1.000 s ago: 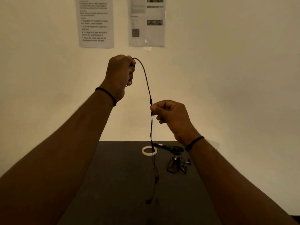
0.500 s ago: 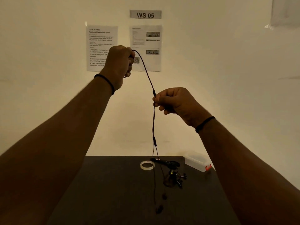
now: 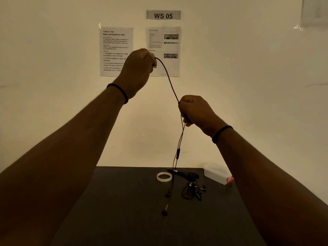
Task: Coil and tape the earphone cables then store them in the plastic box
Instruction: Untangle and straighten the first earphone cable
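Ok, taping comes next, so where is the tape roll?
The tape roll lies on the black table near its far edge, left of the scissors.

Right hand now sits lower on the earphone cable than half a second ago, closed into a fuller fist. More cable spans between it and the left hand.

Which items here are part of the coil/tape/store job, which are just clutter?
Job:
- earphone cable, gripped by left hand and right hand
- second earphone bundle on table
- tape roll
- scissors
- plastic box

Lying about:
- wall instruction sheets
- WS 05 sign
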Action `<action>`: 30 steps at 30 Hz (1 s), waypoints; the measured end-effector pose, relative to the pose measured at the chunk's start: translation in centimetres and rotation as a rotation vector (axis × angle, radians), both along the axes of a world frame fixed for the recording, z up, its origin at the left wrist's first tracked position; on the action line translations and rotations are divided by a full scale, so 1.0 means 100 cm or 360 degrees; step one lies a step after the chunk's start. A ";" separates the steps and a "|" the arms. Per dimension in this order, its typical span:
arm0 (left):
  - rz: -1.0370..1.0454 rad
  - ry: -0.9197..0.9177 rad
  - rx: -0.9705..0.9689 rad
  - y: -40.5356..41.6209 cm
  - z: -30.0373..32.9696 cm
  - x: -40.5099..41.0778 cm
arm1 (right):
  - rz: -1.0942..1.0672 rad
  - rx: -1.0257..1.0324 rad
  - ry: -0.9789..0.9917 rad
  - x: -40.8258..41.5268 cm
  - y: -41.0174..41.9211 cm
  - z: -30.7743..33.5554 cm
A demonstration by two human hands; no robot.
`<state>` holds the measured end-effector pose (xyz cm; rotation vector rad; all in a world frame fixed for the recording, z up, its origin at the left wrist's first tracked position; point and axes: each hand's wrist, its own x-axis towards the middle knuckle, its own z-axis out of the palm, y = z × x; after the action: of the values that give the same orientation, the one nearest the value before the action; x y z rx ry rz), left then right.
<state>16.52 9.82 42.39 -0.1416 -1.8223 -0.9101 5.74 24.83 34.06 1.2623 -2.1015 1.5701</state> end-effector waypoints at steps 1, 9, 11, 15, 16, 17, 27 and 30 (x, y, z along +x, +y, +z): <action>0.0008 0.0026 -0.0028 0.000 0.001 -0.001 | -0.0018 -0.0021 -0.0026 -0.001 -0.003 -0.003; -0.0038 0.0172 0.0051 0.004 0.019 0.005 | 0.0030 0.0145 -0.0153 -0.021 -0.012 -0.074; -0.0027 0.0124 0.0039 0.005 0.015 0.003 | 0.0139 0.0126 -0.0280 -0.022 -0.010 -0.094; -0.0023 0.0054 0.0102 0.000 0.002 -0.006 | 0.0244 0.0356 -0.0357 -0.031 -0.009 -0.140; -0.0026 0.0046 0.0118 -0.003 -0.001 -0.008 | 0.0242 0.0432 -0.0364 -0.035 -0.009 -0.152; -0.0029 0.0039 0.0131 -0.005 -0.003 -0.009 | 0.0226 0.0516 -0.0382 -0.040 -0.009 -0.163; -0.0059 -0.0202 0.0090 -0.001 -0.020 -0.022 | 0.0179 0.0968 -0.0615 -0.067 0.009 -0.228; 0.0041 -0.0343 -0.0044 0.000 -0.029 -0.030 | 0.0263 0.1003 -0.0665 -0.063 0.009 -0.204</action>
<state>13.55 9.80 39.53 -0.0384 -2.0315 -0.9105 -0.55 25.70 13.68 1.4013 -2.9927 1.3647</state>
